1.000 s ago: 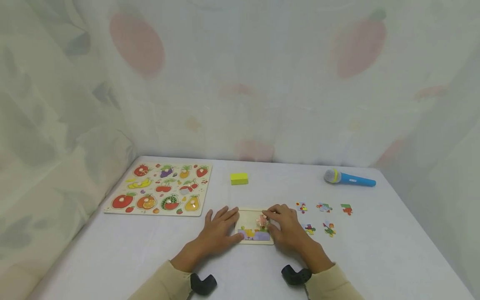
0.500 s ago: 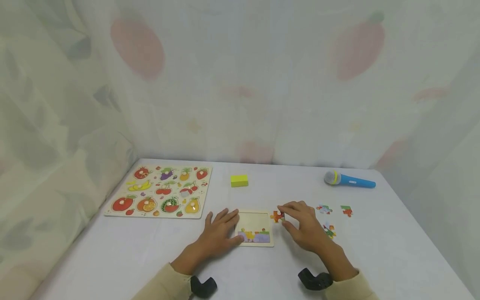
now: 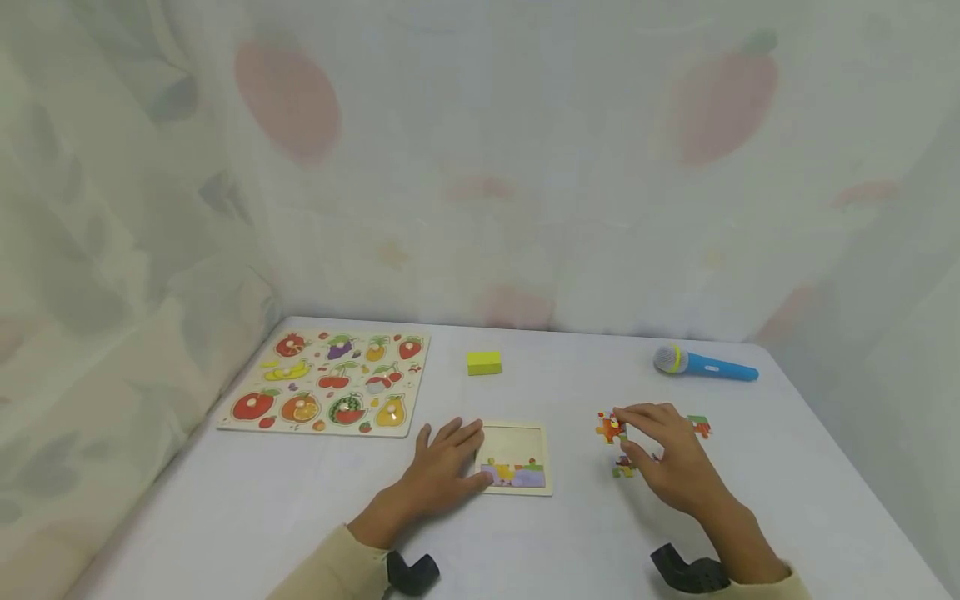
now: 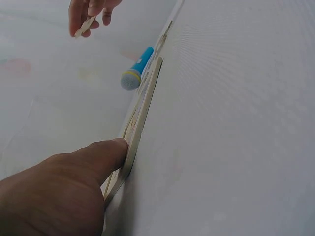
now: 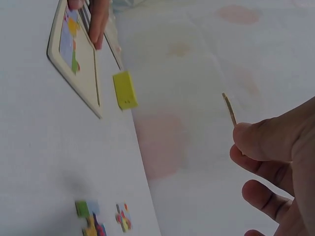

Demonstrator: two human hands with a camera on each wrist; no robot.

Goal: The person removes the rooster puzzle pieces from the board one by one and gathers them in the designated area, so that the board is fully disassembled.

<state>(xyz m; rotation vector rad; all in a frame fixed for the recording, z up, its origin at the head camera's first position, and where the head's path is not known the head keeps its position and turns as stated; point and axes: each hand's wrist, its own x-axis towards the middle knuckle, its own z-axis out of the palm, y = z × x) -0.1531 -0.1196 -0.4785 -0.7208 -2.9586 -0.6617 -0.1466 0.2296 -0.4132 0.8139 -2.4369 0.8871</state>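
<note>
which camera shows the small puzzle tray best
The head view: it looks down into the tray, the left hand covering part of its left side. The right wrist view shows it slanted and cut off at the top; the left wrist view, nearly edge-on.

One left hand (image 3: 442,471), one right hand (image 3: 675,462). One fruit board (image 3: 306,386) at left, one puzzle tray (image 3: 513,443) near centre, one yellow block (image 3: 483,363) and one microphone (image 3: 712,367) far. One held puzzle piece (image 3: 609,428); at least two loose pieces (image 3: 623,469) at right, full count obscured.
</note>
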